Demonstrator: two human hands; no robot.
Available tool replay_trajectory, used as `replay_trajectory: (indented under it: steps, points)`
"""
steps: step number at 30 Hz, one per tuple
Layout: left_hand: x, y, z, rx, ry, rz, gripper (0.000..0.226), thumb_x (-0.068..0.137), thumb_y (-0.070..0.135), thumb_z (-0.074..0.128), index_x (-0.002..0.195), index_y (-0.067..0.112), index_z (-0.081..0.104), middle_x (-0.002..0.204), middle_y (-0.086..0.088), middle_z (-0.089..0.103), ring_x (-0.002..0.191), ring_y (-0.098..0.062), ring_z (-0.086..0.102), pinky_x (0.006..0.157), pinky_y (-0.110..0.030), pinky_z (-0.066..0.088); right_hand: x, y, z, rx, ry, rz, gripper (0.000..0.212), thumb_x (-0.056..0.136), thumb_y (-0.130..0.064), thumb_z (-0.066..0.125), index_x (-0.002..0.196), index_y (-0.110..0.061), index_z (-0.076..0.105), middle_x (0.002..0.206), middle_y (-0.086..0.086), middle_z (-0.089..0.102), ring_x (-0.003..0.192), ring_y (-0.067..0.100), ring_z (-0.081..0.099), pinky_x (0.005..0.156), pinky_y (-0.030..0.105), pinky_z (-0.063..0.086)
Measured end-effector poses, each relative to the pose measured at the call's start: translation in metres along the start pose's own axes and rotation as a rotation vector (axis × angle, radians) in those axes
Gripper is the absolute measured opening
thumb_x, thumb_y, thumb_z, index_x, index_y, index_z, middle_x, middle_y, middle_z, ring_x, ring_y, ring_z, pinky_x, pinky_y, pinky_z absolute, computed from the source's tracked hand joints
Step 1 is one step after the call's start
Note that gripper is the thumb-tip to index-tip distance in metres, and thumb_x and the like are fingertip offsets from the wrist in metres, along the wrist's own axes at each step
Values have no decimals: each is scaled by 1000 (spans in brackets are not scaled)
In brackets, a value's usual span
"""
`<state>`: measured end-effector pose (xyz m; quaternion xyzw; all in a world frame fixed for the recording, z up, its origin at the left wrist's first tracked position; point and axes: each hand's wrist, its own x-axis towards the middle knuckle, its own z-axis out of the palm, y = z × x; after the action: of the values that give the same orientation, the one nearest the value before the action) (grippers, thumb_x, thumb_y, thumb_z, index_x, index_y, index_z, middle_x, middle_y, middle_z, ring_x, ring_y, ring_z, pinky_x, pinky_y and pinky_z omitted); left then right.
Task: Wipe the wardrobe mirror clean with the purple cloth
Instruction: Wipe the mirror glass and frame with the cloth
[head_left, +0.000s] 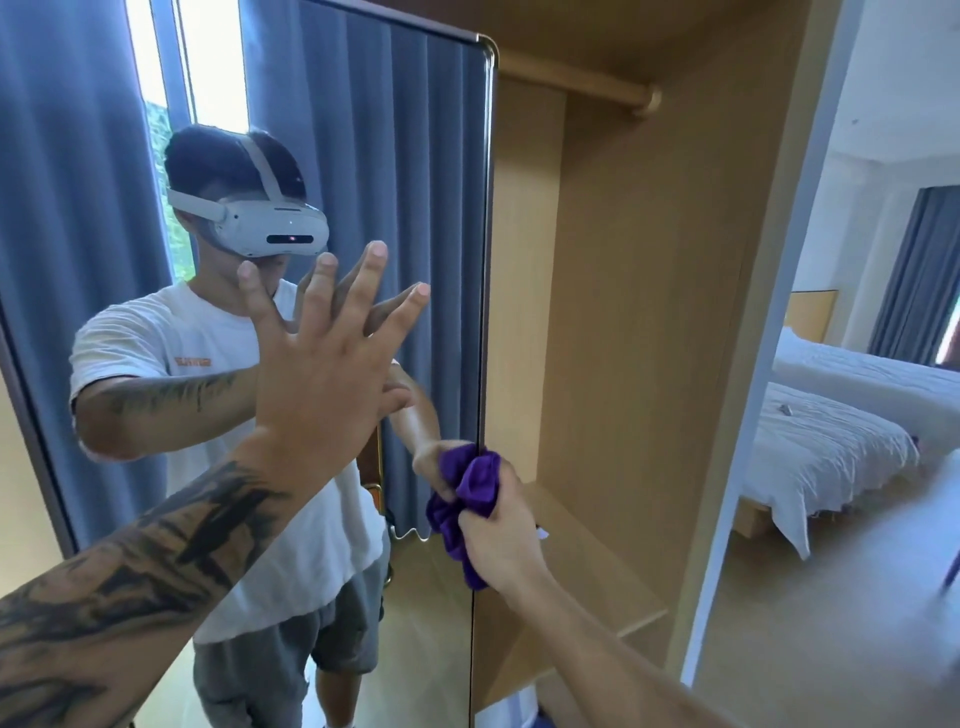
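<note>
The wardrobe mirror (410, 156) is a tall door panel filling the left half of the view, reflecting a person and blue curtains. My left hand (332, 358) lies flat against the glass with fingers spread and straight. My right hand (498, 525) grips a bunched purple cloth (470, 488) and holds it against the mirror's right edge, at about waist height. Part of the cloth is hidden inside my fist; its reflection shows just left of it.
Right of the mirror the wooden wardrobe (623, 338) stands open, with a hanging rail (587, 88) at the top and a low shelf (597, 561). Beyond its side panel a bed with white bedding (831, 441) stands at the far right.
</note>
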<state>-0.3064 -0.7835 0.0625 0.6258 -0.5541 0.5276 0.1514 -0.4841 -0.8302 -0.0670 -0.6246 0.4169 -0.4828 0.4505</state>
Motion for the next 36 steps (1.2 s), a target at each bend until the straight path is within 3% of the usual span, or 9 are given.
replay_trajectory:
  steps: [4, 10, 12, 17, 20, 24, 26, 33, 36]
  points:
    - [0, 0, -1, -5, 3, -1, 103, 82, 74, 63, 165, 36, 15, 174, -11, 5, 154, -47, 20, 111, -84, 10, 6, -12, -5, 14, -70, 63, 44, 75, 6, 42, 108, -18, 58, 90, 22, 74, 62, 25, 63, 54, 36, 52]
    - [1, 0, -1, -17, 3, -14, 104, 80, 75, 66, 164, 37, 19, 174, -10, 6, 154, -47, 21, 110, -84, 13, 38, -104, -14, 68, -67, -83, 45, 70, 0, 46, 106, -19, 63, 85, 17, 73, 63, 31, 66, 53, 44, 54]
    - [1, 0, -1, -17, 12, -13, 104, 79, 75, 68, 163, 37, 21, 174, -10, 8, 154, -46, 22, 110, -84, 14, 54, -145, -24, -40, -35, -173, 46, 67, -7, 52, 110, -21, 64, 92, 10, 75, 76, 29, 74, 67, 47, 62]
    - [-1, 0, 1, 24, 14, 0, 104, 81, 79, 60, 165, 37, 13, 174, -10, 8, 154, -45, 20, 110, -83, 14, 64, -198, -36, -25, 0, -317, 42, 80, 6, 54, 113, -18, 63, 88, 0, 72, 65, 8, 70, 62, 28, 58]
    - [-2, 1, 1, 13, 3, -10, 103, 82, 76, 63, 164, 37, 16, 174, -10, 8, 154, -45, 20, 111, -83, 13, 51, -169, -24, -9, 24, -320, 42, 78, -6, 61, 115, -24, 60, 96, -3, 72, 71, 7, 71, 60, 24, 56]
    - [-1, 2, -2, -30, -10, -21, 102, 81, 70, 70, 163, 35, 22, 174, -11, 9, 154, -46, 20, 110, -84, 13, 43, -103, -6, -58, 95, -253, 57, 61, -27, 57, 117, -34, 60, 110, 1, 70, 94, 24, 73, 81, 46, 64]
    - [0, 2, -2, -35, -16, -19, 102, 81, 72, 67, 164, 35, 21, 174, -11, 7, 154, -46, 19, 111, -84, 13, 41, -72, -3, -48, 58, -174, 62, 58, -30, 53, 120, -37, 59, 113, 5, 70, 97, 33, 73, 78, 51, 65]
    - [-2, 2, -2, -19, -8, -27, 108, 78, 70, 72, 164, 37, 15, 174, -9, 7, 155, -45, 20, 113, -83, 9, 3, -8, -4, -60, -60, 89, 44, 79, 5, 53, 111, -26, 54, 97, 17, 73, 69, 26, 70, 60, 44, 61]
    - [-1, 3, -3, -25, -21, -29, 106, 78, 71, 69, 164, 38, 16, 174, -9, 7, 156, -44, 17, 113, -83, 7, 11, -21, -2, 29, -50, 100, 45, 73, 6, 43, 105, -22, 57, 92, 25, 73, 60, 29, 65, 53, 44, 54]
